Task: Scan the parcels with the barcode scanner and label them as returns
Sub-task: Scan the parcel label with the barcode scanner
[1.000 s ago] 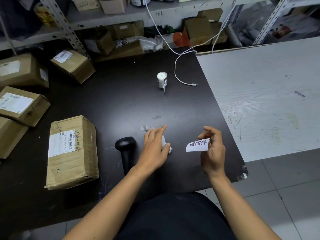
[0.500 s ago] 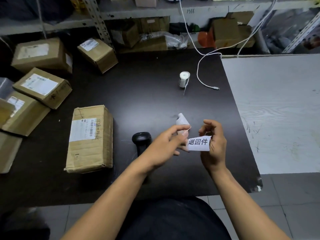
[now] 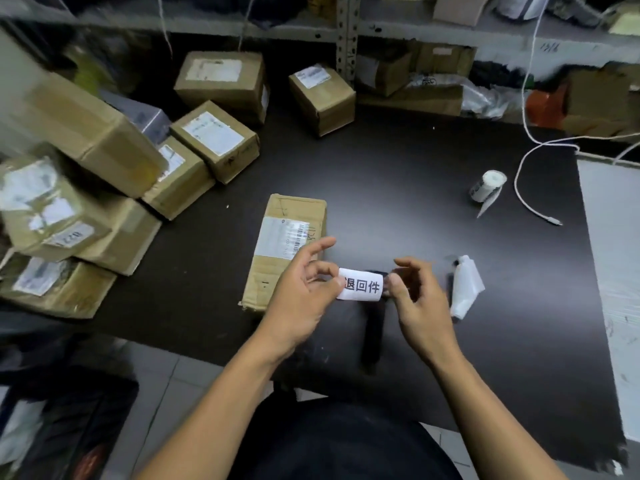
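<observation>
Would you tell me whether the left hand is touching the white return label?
Touching: the head view shows the left hand pinching the label at its left edge.

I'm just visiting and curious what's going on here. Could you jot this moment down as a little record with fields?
Setting: dark table below shelving
Left hand: pinches the left end of the return label
Right hand: pinches its right end
Label: white, black printed characters, held above the table
Nearest parcel: cardboard, lying flat, shipping label up, just beyond the left hand
Barcode scanner: black, on the table, partly hidden by the hands
Label roll: far right
Other parcels: piled at left
</observation>
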`<state>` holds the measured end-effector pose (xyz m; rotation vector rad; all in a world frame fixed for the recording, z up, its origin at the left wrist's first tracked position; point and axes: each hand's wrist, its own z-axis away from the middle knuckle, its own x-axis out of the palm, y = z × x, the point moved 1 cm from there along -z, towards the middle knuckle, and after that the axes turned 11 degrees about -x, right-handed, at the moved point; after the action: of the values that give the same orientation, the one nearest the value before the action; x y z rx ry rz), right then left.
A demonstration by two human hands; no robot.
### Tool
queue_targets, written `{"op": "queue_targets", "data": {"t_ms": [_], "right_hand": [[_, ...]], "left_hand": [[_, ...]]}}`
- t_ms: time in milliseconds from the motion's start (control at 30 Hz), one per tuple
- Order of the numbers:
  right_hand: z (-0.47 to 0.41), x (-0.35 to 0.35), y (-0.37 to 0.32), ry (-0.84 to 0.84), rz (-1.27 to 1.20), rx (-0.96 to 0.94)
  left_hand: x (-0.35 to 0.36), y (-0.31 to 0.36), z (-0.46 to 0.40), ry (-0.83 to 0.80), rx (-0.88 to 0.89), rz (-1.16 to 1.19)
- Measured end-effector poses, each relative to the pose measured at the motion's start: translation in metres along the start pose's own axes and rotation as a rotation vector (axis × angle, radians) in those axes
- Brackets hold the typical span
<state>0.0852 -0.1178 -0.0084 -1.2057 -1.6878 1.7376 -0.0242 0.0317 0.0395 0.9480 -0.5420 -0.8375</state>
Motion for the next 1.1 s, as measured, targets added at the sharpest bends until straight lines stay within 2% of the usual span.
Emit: {"op": "queue_targets", "data": {"t_ms": [133, 300, 433, 667, 867, 967, 1100], "right_hand": [[-0.005, 0.054, -0.029, -0.184, -0.231, 0.153], [-0.009, 0.096, -0.045, -0.153, -0.344, 0.277], [-0.008, 0.115, -0.045, -0.123, -0.208, 0.281], [-0.013, 0.137, -0.047, -0.143, 0.285, 0.223], [-0.018, 0.147, -0.051, -0.173, 0.484, 0.186], [-0.016, 0.143, -0.050, -0.150, 0.541, 0.192], [-0.012, 0.132, -0.043, -0.079, 0.544, 0.249]], "left_hand": [[-0.047, -0.008, -0.002, 0.063, 0.005, -0.031], [-0.089, -0.017, -0.010, 0.094, -0.011, -0.083], [-0.106, -0.023, -0.016, 0.116, -0.015, -0.183], [-0.111, -0.018, -0.027, 0.201, 0.014, -0.528], [-0.109, -0.010, -0.033, 0.203, 0.089, -0.882], [-0.111, -0.008, -0.030, 0.268, 0.073, -1.078], [-0.131, -0.013, -0.035, 0.295, 0.031, -1.001]]}}
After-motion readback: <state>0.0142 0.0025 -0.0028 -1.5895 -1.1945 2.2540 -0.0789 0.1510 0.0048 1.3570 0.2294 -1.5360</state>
